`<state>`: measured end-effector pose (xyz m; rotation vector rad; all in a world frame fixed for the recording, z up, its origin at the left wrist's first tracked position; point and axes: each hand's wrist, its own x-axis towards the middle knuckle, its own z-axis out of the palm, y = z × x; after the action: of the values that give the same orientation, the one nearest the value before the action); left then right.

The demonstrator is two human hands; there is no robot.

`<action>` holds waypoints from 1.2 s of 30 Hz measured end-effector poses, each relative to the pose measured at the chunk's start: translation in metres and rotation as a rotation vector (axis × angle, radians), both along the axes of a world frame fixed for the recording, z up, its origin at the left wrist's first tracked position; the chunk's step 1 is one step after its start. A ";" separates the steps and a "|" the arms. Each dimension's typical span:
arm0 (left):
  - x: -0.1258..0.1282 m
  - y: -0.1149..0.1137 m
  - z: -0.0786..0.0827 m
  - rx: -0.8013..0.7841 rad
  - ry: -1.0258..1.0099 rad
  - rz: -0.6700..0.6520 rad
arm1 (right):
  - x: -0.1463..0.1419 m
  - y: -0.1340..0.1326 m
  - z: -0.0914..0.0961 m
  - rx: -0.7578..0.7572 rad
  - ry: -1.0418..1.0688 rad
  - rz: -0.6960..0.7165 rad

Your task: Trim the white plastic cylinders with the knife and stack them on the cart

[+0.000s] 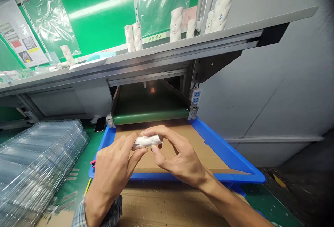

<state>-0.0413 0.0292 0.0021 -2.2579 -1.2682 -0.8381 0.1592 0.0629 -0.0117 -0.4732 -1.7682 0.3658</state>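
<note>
Left hand (112, 166) and right hand (180, 155) pinch opposite ends of white textured tube (147, 141), long axis running left-right between them, above blue tray (232, 155).

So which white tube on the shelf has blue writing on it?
The biggest white tube, rightmost on the shelf: blue marks show on its side, and none show on the other tubes.

white tube (146, 141) | patterned surface | nearly level | gripped by 2 hands (180, 154)
</note>
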 end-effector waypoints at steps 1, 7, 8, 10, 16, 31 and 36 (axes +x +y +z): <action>0.000 0.000 0.000 -0.001 0.003 0.003 | 0.000 0.000 0.000 0.005 -0.001 -0.005; -0.001 0.000 -0.002 0.033 0.030 0.027 | -0.001 -0.001 0.001 0.017 0.010 -0.005; 0.000 0.000 -0.002 0.043 0.035 0.029 | -0.001 -0.001 0.002 0.015 0.011 -0.004; 0.000 0.000 -0.002 0.070 0.046 0.033 | -0.001 -0.002 0.002 0.010 0.015 -0.006; 0.001 -0.002 0.000 0.102 0.070 0.045 | 0.001 -0.004 0.002 -0.012 0.023 0.011; -0.001 0.007 0.002 -0.159 -0.358 -0.241 | 0.004 0.001 0.003 -0.215 0.101 0.207; -0.002 0.009 0.003 -0.233 -0.474 -0.270 | 0.010 0.005 0.005 -0.286 0.086 0.218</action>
<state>-0.0433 0.0380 0.0047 -2.5483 -1.3259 -1.4610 0.1692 0.0675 -0.0070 -0.4585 -1.6953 0.7885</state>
